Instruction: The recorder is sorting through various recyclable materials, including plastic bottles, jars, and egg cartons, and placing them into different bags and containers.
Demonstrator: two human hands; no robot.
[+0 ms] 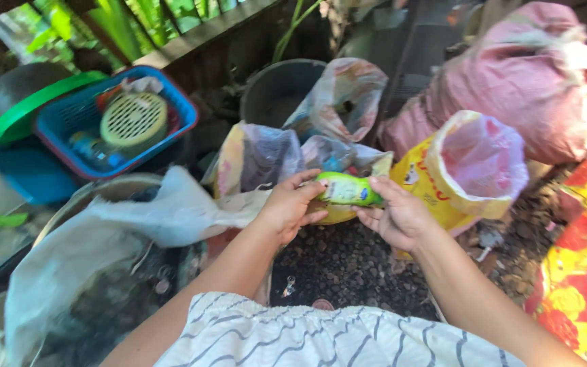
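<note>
Landmark: green packet [346,189], held at frame centre over dark gravel ground [348,261]. Far left of the packet, a green lid [32,103] is seen, then a blue basket [113,122] holding a cream round strainer [133,119]. Lower left of the packet, a white sack [96,248] is draped over a round basin [113,185]. Just left of the packet, the left hand [288,207] is curled around its left end, fingers bent, thumb on top. Behind the packet, crumpled plastic bags [266,153] and a dark pot [276,88] are seen. The packet's right end is pinched by the right hand [397,216], fingers partly closed. Right of the packet, a yellow open bag [467,170] is standing; behind it a pink sack [531,81]; far right, a red-yellow sack [582,265].
</note>
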